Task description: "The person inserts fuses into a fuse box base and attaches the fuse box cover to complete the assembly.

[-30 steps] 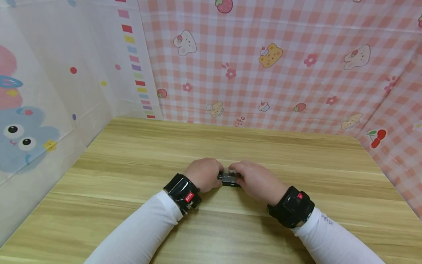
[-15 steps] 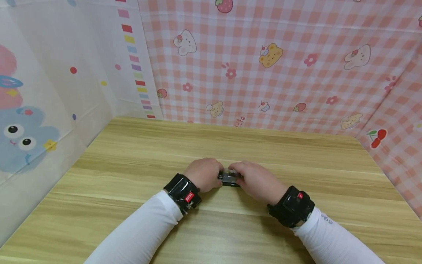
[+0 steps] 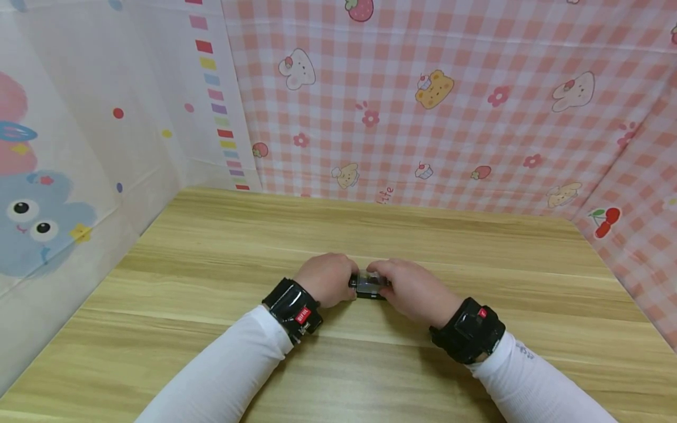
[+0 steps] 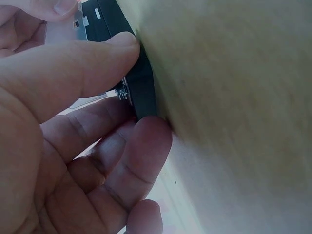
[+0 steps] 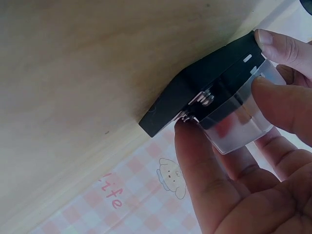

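Observation:
Near the middle of the table, both hands hold one small black-based device (image 3: 369,285) with a clear plastic cover (image 5: 235,134). Its kind does not show; metal screw terminals (image 5: 206,98) stand on its black base. My left hand (image 3: 325,281) grips the left end, and in the left wrist view its thumb (image 4: 92,63) presses the base from one side with fingers on the other. On the right, my right hand (image 3: 415,292) pinches the cover between thumb and fingers. Coloured parts show blurred through the cover. The base sits right at the tabletop.
A wood-grain table (image 3: 338,376) spreads around the hands. Behind it hangs a pink checked cloth (image 3: 402,147), with a white patterned cloth (image 3: 143,76) along the left. Black camera straps (image 3: 468,332) wrap both wrists over white sleeves.

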The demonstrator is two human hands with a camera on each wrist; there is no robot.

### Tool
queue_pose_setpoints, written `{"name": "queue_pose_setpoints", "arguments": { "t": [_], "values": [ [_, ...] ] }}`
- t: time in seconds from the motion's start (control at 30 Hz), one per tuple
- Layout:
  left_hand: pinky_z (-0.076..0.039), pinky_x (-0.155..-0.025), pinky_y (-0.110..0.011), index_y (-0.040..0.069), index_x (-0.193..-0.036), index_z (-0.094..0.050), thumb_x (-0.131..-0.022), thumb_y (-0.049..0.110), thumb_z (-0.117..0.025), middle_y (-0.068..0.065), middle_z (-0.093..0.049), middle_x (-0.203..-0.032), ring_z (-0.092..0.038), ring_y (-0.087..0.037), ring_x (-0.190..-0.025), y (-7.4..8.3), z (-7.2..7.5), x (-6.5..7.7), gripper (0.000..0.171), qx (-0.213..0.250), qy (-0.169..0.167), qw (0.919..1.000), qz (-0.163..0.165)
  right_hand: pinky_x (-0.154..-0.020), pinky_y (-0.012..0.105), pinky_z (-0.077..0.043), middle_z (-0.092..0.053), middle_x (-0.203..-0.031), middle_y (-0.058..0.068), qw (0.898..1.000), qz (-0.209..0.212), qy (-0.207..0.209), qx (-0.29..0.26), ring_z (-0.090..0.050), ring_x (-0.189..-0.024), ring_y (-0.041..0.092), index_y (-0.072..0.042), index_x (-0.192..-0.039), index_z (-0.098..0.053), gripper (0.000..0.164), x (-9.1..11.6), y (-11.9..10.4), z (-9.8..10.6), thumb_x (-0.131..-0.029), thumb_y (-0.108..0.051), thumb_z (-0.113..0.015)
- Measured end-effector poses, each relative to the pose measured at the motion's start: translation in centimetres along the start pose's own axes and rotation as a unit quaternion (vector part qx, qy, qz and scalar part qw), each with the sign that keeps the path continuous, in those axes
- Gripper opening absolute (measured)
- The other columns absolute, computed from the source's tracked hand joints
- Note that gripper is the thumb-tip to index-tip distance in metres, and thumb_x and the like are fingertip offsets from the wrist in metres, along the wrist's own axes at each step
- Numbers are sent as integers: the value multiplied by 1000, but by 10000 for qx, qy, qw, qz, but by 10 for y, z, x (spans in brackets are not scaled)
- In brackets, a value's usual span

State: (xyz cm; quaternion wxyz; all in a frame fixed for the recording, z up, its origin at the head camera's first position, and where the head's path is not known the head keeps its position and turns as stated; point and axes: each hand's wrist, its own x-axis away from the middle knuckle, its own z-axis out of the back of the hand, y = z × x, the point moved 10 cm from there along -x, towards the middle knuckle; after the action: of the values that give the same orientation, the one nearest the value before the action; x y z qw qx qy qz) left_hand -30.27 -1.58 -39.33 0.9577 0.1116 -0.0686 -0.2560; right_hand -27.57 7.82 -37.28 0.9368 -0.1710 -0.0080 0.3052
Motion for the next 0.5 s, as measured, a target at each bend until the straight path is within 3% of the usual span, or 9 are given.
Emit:
{"name": "queue_pose_setpoints", "arguments": {
  "t": [0.5],
  "values": [
    [-48, -71, -33, 18, -101, -80, -86, 27, -88, 6, -66, -81, -58, -15, -74, -1, -1, 0, 19, 115, -23, 9999, -19, -87, 37, -58, -74, -109, 0, 9997, -203, -132, -31, -67, -96, 12, -13, -125, -69, 33, -1, 1, -3, -95, -1, -74]
  ]
}}
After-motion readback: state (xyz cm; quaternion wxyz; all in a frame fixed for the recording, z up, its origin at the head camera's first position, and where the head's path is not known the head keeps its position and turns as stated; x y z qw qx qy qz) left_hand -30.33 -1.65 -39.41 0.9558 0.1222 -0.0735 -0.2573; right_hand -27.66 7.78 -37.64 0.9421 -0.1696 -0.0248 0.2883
